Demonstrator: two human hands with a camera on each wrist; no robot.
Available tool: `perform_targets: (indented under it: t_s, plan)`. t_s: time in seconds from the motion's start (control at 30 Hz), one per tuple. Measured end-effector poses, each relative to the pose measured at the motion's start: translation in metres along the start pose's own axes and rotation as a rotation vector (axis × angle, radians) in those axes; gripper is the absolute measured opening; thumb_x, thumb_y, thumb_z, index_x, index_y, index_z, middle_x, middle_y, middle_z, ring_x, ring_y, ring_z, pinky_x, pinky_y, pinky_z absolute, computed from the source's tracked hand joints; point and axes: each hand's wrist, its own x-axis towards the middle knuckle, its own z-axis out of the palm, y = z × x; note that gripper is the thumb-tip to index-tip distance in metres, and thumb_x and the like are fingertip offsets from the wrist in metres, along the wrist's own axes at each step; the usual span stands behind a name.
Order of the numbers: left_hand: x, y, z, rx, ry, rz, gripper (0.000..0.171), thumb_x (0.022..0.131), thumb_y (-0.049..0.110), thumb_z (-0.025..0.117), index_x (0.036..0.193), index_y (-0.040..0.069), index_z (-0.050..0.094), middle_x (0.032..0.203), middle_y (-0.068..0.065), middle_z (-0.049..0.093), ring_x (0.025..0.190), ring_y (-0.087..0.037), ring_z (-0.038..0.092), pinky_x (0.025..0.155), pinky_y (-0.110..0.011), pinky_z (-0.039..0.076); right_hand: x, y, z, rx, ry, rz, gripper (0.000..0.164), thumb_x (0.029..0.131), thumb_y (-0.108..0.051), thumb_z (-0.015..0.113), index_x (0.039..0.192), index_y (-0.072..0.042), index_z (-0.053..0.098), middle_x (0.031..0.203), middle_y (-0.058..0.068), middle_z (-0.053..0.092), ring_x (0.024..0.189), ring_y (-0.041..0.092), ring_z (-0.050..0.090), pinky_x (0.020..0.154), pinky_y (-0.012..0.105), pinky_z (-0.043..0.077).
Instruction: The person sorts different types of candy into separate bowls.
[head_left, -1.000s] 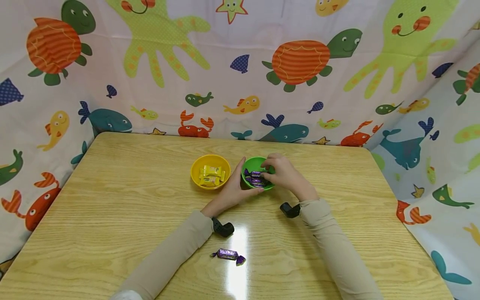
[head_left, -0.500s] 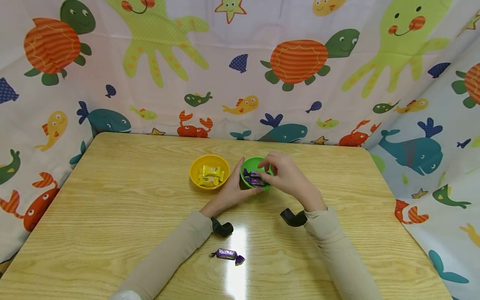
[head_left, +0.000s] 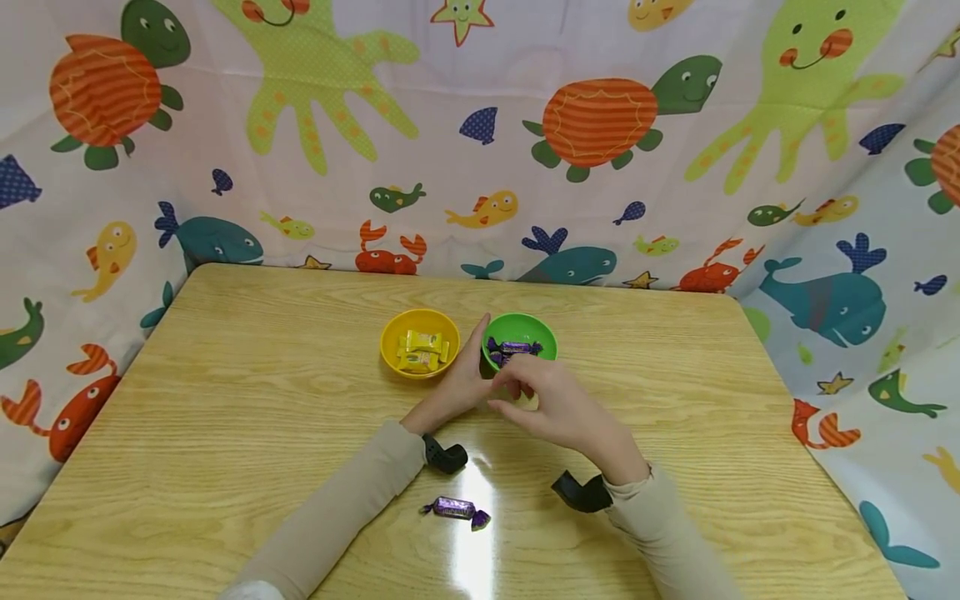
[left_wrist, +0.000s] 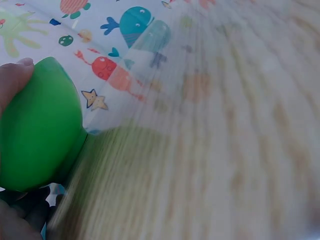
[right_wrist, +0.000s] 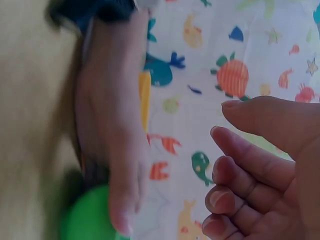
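Note:
A green bowl (head_left: 528,322) with purple-wrapped candies (head_left: 520,347) in it stands near the middle of the table. My left hand (head_left: 457,382) holds the bowl from its left side; in the left wrist view the thumb (left_wrist: 15,77) lies at the rim of the green bowl (left_wrist: 45,125) and fingers show beneath it. My right hand (head_left: 561,410) hovers in front of the bowl, covering part of its near edge. In the right wrist view, the right hand (right_wrist: 265,175) has loosely bent fingers, thumb apart from them, nothing between.
Left of my left hand stands a yellow bowl (head_left: 420,320) with several yellow-wrapped candies (head_left: 422,350). One purple-wrapped candy (head_left: 454,508) lies on the wooden table (head_left: 285,375) between my forearms. A patterned cloth (head_left: 480,233) hangs behind the table.
My right hand has come out of the green bowl and moved back toward me, its thumb and fingers now apart. The candies in the bowl show more. My left hand stays on the bowl.

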Motion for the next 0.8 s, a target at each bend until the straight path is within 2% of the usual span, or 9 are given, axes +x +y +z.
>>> perform_targets:
  t_s: [0.17, 0.33, 0.6, 0.8]
  plan:
    - [0.000, 0.002, 0.001, -0.003, 0.013, -0.034, 0.110, 0.084, 0.030, 0.081, 0.160, 0.012, 0.003, 0.165, -0.011, 0.012, 0.150, -0.025, 0.015, 0.120, -0.048, 0.013, -0.010, -0.010, 0.016, 0.032, -0.091, -0.039, 0.015, 0.087, -0.011, 0.077, 0.095, -0.010, 0.065, 0.079, 0.001, 0.056, 0.072, 0.014, 0.052, 0.061, 0.023, 0.045]
    - [0.000, 0.003, 0.004, 0.005, 0.035, -0.065, 0.113, 0.082, 0.039, 0.082, 0.161, 0.015, 0.005, 0.165, -0.006, 0.013, 0.149, -0.022, 0.017, 0.120, -0.047, 0.016, -0.023, -0.015, 0.037, 0.032, -0.190, -0.056, 0.014, 0.088, -0.015, 0.076, 0.094, -0.010, 0.065, 0.079, -0.004, 0.055, 0.071, 0.011, 0.052, 0.064, 0.013, 0.043]
    - [0.000, 0.001, 0.004, -0.023, 0.023, -0.066, 0.113, 0.082, 0.039, 0.081, 0.161, 0.016, 0.004, 0.165, -0.006, 0.013, 0.149, -0.021, 0.016, 0.120, -0.047, 0.015, -0.039, -0.023, 0.057, 0.089, -0.330, 0.058, 0.015, 0.090, -0.021, 0.075, 0.100, -0.011, 0.069, 0.090, -0.006, 0.060, 0.078, 0.007, 0.054, 0.072, 0.014, 0.046]
    - [-0.001, 0.003, 0.003, 0.000, 0.027, -0.079, 0.112, 0.082, 0.042, 0.081, 0.161, 0.017, 0.005, 0.165, -0.005, 0.014, 0.149, -0.021, 0.018, 0.120, -0.046, 0.016, -0.042, -0.030, 0.070, -0.011, -0.377, 0.050, 0.024, 0.087, -0.027, 0.078, 0.102, -0.010, 0.071, 0.093, -0.007, 0.061, 0.080, 0.001, 0.051, 0.075, 0.011, 0.044]
